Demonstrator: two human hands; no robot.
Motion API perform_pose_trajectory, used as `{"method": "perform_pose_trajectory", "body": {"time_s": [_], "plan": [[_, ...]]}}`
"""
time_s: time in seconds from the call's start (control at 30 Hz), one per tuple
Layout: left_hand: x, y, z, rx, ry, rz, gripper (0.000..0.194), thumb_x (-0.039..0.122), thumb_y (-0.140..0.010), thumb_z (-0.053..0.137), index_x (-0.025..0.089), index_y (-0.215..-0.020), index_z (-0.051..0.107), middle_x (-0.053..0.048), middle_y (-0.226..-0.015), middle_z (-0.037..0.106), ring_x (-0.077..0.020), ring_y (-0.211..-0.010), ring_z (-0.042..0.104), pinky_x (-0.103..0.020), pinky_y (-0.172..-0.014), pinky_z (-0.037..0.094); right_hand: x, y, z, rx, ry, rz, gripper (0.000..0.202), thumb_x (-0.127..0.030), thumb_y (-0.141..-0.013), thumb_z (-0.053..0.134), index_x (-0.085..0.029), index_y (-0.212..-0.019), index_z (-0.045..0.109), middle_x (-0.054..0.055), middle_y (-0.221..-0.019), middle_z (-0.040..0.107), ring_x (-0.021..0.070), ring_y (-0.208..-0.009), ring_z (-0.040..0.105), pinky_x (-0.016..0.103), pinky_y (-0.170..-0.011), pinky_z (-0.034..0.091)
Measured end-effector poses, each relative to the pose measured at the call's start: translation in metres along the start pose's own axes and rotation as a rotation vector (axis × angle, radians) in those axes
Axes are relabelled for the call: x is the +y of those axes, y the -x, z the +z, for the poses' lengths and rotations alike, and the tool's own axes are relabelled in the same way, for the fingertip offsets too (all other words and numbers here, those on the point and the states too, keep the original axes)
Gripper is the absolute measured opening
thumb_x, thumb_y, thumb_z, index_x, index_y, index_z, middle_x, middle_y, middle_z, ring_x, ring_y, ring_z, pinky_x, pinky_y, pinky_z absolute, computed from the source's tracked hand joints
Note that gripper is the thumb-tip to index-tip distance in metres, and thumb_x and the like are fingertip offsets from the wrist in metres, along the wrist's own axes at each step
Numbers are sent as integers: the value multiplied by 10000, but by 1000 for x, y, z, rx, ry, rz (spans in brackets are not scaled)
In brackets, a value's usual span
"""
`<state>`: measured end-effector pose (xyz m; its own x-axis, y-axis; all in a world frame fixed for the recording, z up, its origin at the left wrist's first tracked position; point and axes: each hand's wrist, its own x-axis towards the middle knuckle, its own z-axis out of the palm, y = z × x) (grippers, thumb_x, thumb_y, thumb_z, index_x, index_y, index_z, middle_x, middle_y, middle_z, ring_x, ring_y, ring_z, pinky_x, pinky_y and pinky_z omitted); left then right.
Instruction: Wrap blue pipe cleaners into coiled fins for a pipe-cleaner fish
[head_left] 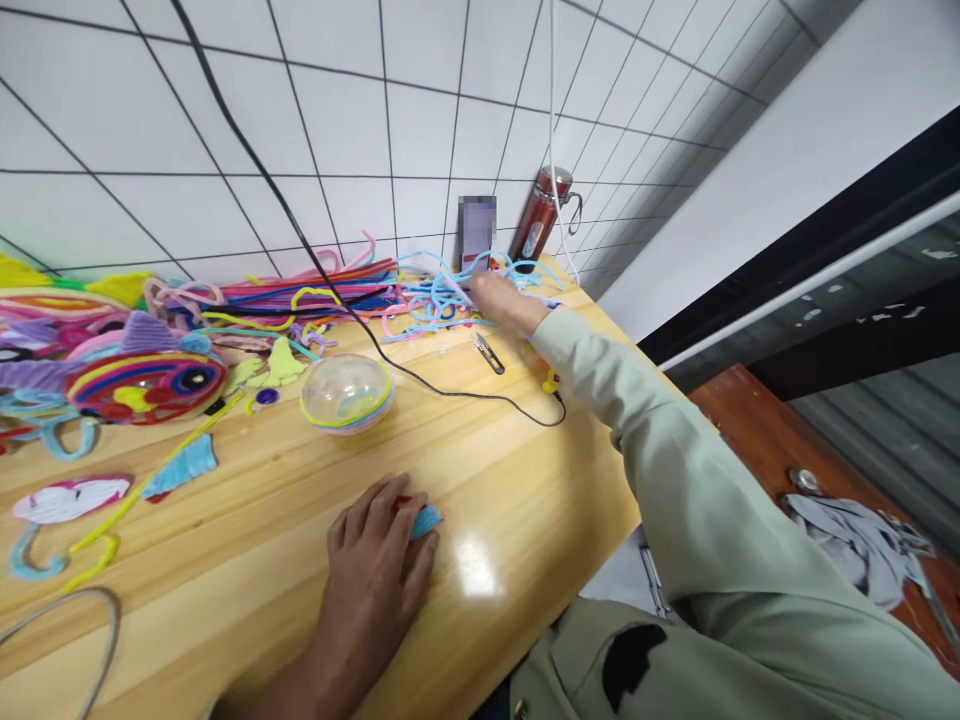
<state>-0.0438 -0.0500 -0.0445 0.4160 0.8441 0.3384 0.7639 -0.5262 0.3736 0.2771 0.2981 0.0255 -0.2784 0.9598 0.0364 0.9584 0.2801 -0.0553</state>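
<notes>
My left hand (379,560) rests on the table, its fingers curled over a small light-blue pipe-cleaner piece (427,521) with a red edge. Most of that piece is hidden under the fingers. My right arm stretches to the back of the table, where my right hand (499,300) is among loose light-blue pipe cleaners (431,305). Its fingers look pinched together, but they are small and partly covered by strands, so what they hold is unclear. Just below that hand lie black thread snips (489,353).
A clear plastic bowl (347,395) with a yellow rim stands mid-table. A colourful pipe-cleaner fish (146,375) sits left, near a blue fin-like piece (184,467). A yellow-handled corded tool (551,382), phone (477,228) and red-brown flask (536,220) are rightward. A black cable (300,235) crosses the view.
</notes>
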Motion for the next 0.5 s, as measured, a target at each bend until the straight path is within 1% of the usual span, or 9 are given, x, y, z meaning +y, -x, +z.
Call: {"method": "perform_pose_trajectory", "body": {"time_s": [0.07,0.13,0.2,0.23,0.27,0.3,0.37,0.43,0.5], "plan": [[2,0,0,11,4,-13,287,246,-1099,582,252,-1344,730,-165,-1491,750,-379,-1383,656,-577,-1083,533,-3,9,8,43,-10,-32,403,-214,-1109,516,-176,-1400,793,167,-1465,800,272,-1340,742,388,-1187,537],[2,0,0,18,9,-5,282,242,-1095,595,262,-1346,723,-158,-1487,751,-373,-1373,662,-566,-1076,534,6,13,7,148,-37,-12,447,-211,-1128,485,-194,-1498,735,142,-1593,731,240,-1466,675,362,-1273,488],[0,0,0,23,9,9,277,242,-1098,595,260,-1345,720,-162,-1478,752,-373,-1368,665,-561,-1072,531,27,12,-2,258,-54,88,468,-221,-1146,448,-209,-1528,717,135,-1609,718,243,-1511,648,370,-1299,474],[-1,0,0,21,5,16,275,242,-1101,591,255,-1344,719,-165,-1477,751,-374,-1369,662,-560,-1074,527,40,11,-8,292,-50,155,479,-229,-1155,415,-190,-1521,722,160,-1572,736,273,-1485,668,402,-1283,492],[-1,0,-1,16,-2,23,275,241,-1102,589,248,-1344,718,-170,-1479,748,-377,-1371,658,-560,-1077,521,54,9,-14,322,-51,275,484,-235,-1159,387,-187,-1474,752,162,-1496,777,291,-1414,711,417,-1235,531],[-2,-1,-1,11,-11,30,273,239,-1102,589,238,-1344,716,-176,-1484,744,-380,-1375,653,-560,-1081,515,69,7,-19,319,-50,382,502,-235,-1160,356,-174,-1429,776,168,-1433,804,311,-1358,737,435,-1190,558],[-2,0,-1,4,-28,42,271,232,-1104,587,219,-1345,711,-186,-1494,736,-380,-1381,644,-557,-1089,505,94,3,-24,244,-34,503,506,-241,-1147,357,-146,-1390,791,188,-1370,826,341,-1320,749,458,-1156,570],[-2,0,-1,13,-38,51,268,237,-1110,580,209,-1343,709,-191,-1490,736,-378,-1376,642,-551,-1087,500,111,-1,-23,192,-26,540,469,-276,-1128,427,-112,-1353,803,221,-1341,828,368,-1309,746,483,-1157,567],[-1,1,0,22,-37,50,265,248,-1116,570,210,-1335,715,-190,-1480,742,-377,-1363,647,-546,-1073,501,123,-4,-16,165,-32,532,448,-347,-1106,520,-89,-1334,807,259,-1337,818,397,-1314,739,506,-1162,563]]}}
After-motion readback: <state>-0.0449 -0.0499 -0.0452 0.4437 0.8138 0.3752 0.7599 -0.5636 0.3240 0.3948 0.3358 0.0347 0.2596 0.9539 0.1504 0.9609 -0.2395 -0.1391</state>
